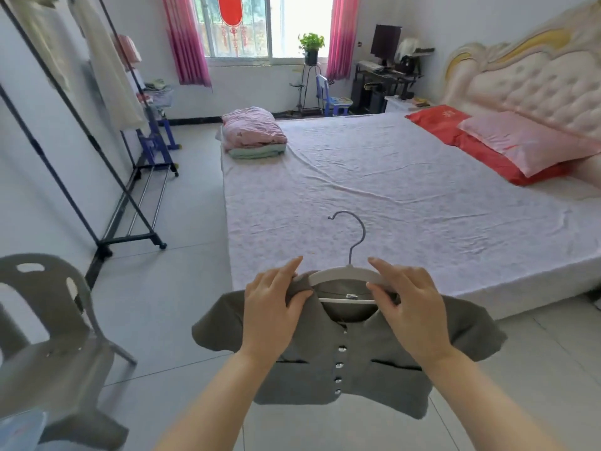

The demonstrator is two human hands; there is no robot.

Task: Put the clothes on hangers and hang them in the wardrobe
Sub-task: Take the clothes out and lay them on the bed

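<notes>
Grey short-sleeved top [309,375], buttoned at the front, sits on a white hanger [341,273] with a metal hook. Both are held in the air above the tiled floor [182,288], just before the foot of the bed [390,190]. Left hand [273,307] grips the top at the collar on the hanger's left shoulder. Right hand [409,307] pinches the hanger's right arm through the collar. Clothes rack [130,238] stands at left with pale garments [110,76] hanging. Grey plastic chair [48,320] is near left. Folded bedding [252,131] lies on the bed's far corner
</notes>
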